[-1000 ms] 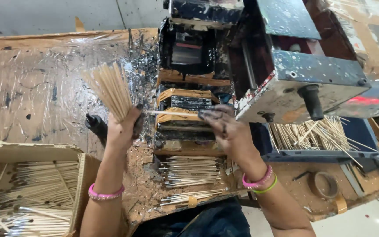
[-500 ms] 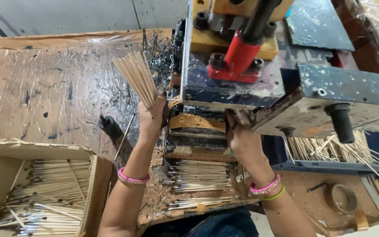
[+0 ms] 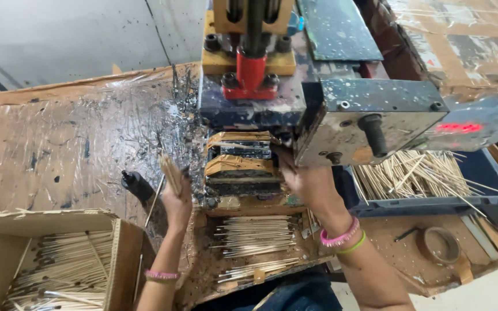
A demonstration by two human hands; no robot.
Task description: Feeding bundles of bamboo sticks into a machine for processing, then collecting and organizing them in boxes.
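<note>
1. A small bundle of thin sticks (image 3: pixel 171 173) is held upright in the closed grip of the left hand (image 3: pixel 177 201), just left of the machine's feed slot (image 3: pixel 240 167).
2. The right hand (image 3: pixel 306 181) is placed at the slot's right edge, under the machine head (image 3: pixel 370 118); whether its grip is closed cannot be told.
3. The feeding step is judged to be in hand.
4. Alignment of the bundle with the slot is judged to be required next.
5. Further sticks are stored in the cardboard box (image 3: pixel 59 222) near left and the blue tray (image 3: pixel 433 201) on the right.

Even soft daylight, plastic-sheet glare, slight motion blur, wide-angle edge bending.
</note>
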